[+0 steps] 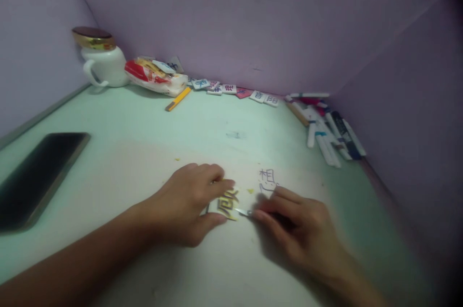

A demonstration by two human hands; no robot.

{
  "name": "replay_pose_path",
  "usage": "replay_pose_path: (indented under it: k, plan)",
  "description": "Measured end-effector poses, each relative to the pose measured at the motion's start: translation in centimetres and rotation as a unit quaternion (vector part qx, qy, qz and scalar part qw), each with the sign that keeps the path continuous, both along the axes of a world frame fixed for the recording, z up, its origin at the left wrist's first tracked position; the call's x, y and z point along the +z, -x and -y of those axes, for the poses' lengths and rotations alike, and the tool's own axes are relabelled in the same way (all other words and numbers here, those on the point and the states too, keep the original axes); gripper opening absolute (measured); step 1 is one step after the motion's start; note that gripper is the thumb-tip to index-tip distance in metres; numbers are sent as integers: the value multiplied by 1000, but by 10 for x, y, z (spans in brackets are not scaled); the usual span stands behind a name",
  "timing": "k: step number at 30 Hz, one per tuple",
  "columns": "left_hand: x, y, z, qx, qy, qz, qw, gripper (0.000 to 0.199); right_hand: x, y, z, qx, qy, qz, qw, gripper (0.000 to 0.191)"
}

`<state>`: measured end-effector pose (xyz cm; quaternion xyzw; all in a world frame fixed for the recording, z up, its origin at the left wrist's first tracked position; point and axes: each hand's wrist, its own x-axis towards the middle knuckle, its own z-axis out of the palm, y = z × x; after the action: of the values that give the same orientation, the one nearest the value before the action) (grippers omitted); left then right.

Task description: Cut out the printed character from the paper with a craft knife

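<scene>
My left hand (pixel 190 201) holds a small white tile (pixel 227 202) by its edges, thumb below and fingers above. On the tile is a yellow character with dark outlines. My right hand (pixel 306 230) is closed around a craft knife (pixel 244 212); only its pointed metal blade shows, with its tip at the tile's right edge. I cannot tell whether the tip touches. Just above the right hand, a purple handwritten character (pixel 266 179) is partly hidden by the fingers. Small yellow scraps (pixel 250 191) lie around the tile on a pale sheet (pixel 202 268).
A dark phone (pixel 39 177) lies at left. Along the back wall stand a white mug (pixel 108 66) with a gold-rimmed lid, a red-and-white packet (pixel 155 75), a yellow cutter (pixel 178 99) and several lettered tiles (pixel 228 88). Several markers (pixel 325 128) are heaped at back right.
</scene>
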<state>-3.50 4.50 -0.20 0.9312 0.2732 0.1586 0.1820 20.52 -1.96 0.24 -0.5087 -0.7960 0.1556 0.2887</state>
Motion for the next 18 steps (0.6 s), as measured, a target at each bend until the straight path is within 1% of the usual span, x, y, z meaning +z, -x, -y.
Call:
replay_pose_path:
  k: [5,8,11,15,18]
  plan:
    - [1,0,0,-3,-1,-1,1000,41,-5,4,3,-34,-56,-6,998,18]
    - [0,0,-1,-3,-9,-1,1000,41,-4,7,5,-44,-96,31,994,18]
    - [-1,0,-2,-3,-14,4,1000,41,1,8,5,-36,-121,76,989,21]
    - [-2,0,-1,-5,-13,8,1000,41,5,7,2,-11,-121,103,987,25]
    - [-2,0,-1,-6,-15,7,1000,40,3,5,1,3,-105,83,991,23]
